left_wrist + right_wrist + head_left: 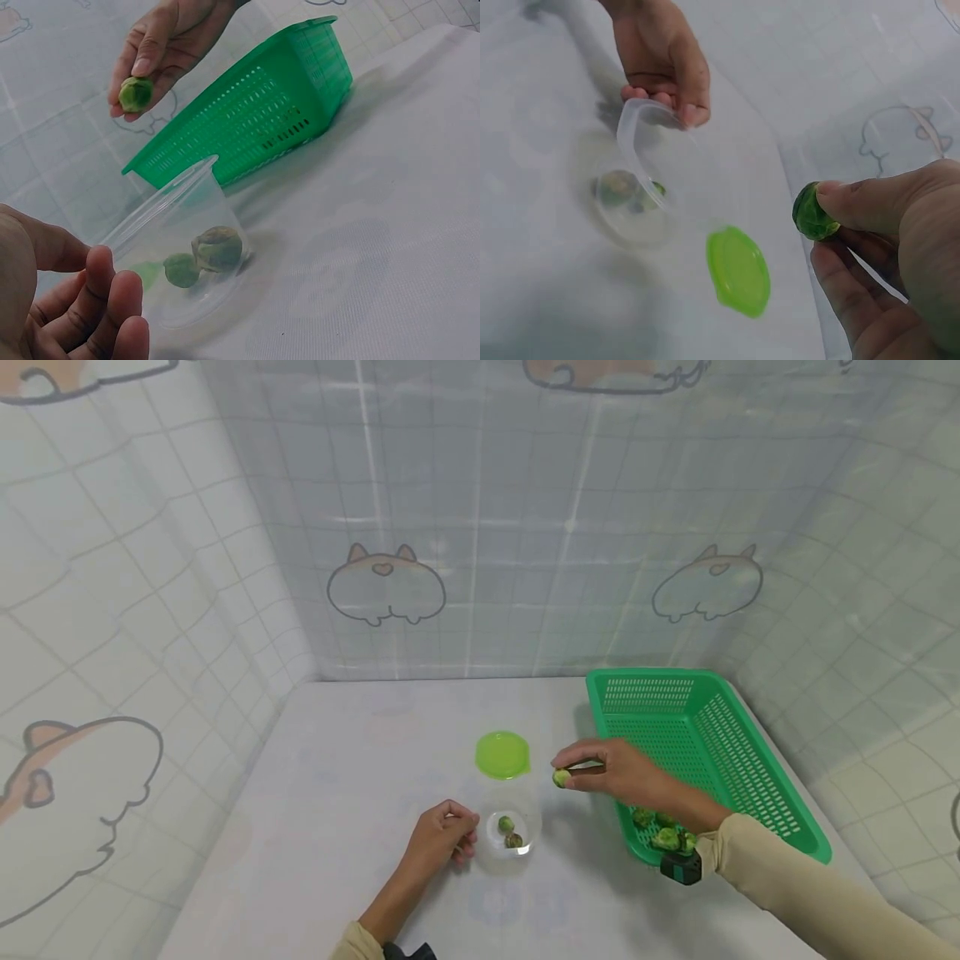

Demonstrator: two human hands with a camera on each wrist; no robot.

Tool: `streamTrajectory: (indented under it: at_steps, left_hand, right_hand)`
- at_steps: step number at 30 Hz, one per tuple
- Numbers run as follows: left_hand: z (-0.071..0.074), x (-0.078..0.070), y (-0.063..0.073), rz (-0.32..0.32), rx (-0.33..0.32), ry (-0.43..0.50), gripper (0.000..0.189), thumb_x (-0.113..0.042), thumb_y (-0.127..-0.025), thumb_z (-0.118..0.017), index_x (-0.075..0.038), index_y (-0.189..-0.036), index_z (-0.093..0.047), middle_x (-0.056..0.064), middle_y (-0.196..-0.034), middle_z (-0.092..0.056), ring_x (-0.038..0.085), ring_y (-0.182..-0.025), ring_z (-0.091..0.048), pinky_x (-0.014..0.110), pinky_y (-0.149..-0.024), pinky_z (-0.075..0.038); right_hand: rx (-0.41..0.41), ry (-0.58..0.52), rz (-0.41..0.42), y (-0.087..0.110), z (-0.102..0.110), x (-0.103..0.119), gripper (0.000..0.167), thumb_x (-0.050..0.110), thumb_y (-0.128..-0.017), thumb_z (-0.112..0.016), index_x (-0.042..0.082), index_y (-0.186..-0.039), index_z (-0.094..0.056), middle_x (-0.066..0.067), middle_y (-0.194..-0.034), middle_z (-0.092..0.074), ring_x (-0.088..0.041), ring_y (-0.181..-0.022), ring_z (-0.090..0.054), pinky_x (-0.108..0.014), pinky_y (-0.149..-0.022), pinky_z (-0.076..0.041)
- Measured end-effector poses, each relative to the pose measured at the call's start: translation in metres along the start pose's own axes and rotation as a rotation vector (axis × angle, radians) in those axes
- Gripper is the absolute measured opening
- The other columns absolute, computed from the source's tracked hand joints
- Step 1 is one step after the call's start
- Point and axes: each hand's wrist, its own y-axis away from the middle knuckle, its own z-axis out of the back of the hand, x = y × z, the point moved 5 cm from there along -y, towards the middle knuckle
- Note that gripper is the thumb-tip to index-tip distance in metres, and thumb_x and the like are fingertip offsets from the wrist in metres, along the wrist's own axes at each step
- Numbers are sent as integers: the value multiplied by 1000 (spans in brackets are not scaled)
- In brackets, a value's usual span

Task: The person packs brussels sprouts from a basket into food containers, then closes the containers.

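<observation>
"What's taking up the most room?"
"The white tabletop (pixel 337 860). Next comes the perforated green plastic basket (pixel 648 685), standing between two and three o'clock from the clear plastic tub (pixel 210 202)."
"And the hands?"
"The right hand (pixel 611 770) is hovering at two o'clock from the tub, its thumb and fingertips pinching a single Brussels sprout (pixel 561 777) above the tabletop. The left hand (pixel 444 835) is sitting at the tub's nine o'clock, thumb and fingers pinching the rim."
"Is the tub standing upright?"
"It's tilting in the left wrist view, but that camera is tilting too, so I can't tell from there."
"Smaller things?"
"A bright green lid (pixel 502 755) is lying at twelve o'clock from the tub. Two sprouts (pixel 513 841) are resting on the tub's bottom, and several loose sprouts (pixel 666 838) are sitting around the basket's seven o'clock, the right forearm partly hiding them."
</observation>
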Motion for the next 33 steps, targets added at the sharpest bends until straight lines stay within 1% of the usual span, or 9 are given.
streamTrajectory:
  at_steps: [5, 9, 13, 16, 18, 26, 31, 33]
  left_hand:
    - [-1, -2, 1, -7, 3, 6, 24, -23, -96, -68, 0, -102, -63, 10, -77, -69, 16, -60, -63, 30, -53, -53]
    - [-1, -2, 1, -5, 8, 7, 25, -25, -96, -68, -1, -103, -63, 9, -76, -69, 16, -60, -62, 28, -53, -52]
    - [0, -2, 1, 3, 14, 2, 25, -25, -96, -68, -1, -102, -62, 9, -76, -69, 15, -61, -62, 27, -54, -53]
    - [1, -2, 0, 1, 15, -3, 25, -24, -96, -68, -1, -102, -62, 10, -77, -69, 15, -61, -62, 27, -54, -53]
    - [1, -2, 1, -2, 12, -6, 25, -24, -96, -68, -1, -102, -62, 11, -77, -69, 14, -61, -62, 27, -54, -53]
    - [0, -1, 0, 4, 19, 2, 24, -25, -96, -69, -2, -102, -62, 14, -79, -70, 15, -61, -63, 28, -54, -54]
    - [0, -1, 0, 4, 16, 2, 24, -24, -96, -69, -2, -101, -62, 14, -79, -69, 15, -60, -62, 28, -54, -54]
    - [0, -1, -1, 0, 12, -3, 24, -24, -96, -68, -1, -101, -62, 14, -79, -69, 15, -60, -62, 28, -53, -53]
  right_hand:
    - [27, -52, 31, -8, -12, 2, 25, 14, -92, -74, 17, -117, -73, -6, -121, -69, -30, -114, -65, -27, -88, -56]
    - [54, -84, 18, -13, -21, 3, 25, 10, -92, -74, 16, -116, -73, -6, -119, -69, -32, -113, -65, -28, -87, -57]
    - [77, -84, 19, -18, -30, 6, 25, 8, -90, -75, 16, -115, -73, -8, -118, -70, -27, -113, -65, -27, -88, -56]
    - [97, -83, 30, -21, -38, 8, 24, 9, -90, -76, 15, -113, -74, -6, -116, -70, -23, -113, -65, -28, -91, -55]
    - [114, -92, 32, -23, -44, 9, 24, 8, -89, -76, 14, -112, -74, -6, -116, -70, -23, -113, -65, -29, -92, -55]
    - [170, -76, 1, -28, -61, 10, 23, 7, -90, -76, 17, -110, -74, -6, -116, -69, -22, -113, -66, -28, -92, -55]
    - [197, -42, 24, -33, -73, 9, 24, 2, -89, -75, 17, -108, -75, -4, -115, -70, -18, -112, -66, -27, -91, -55]
    - [203, -26, 45, -34, -77, 8, 24, 0, -88, -76, 16, -107, -75, -4, -114, -71, -18, -112, -66, -27, -92, -55]
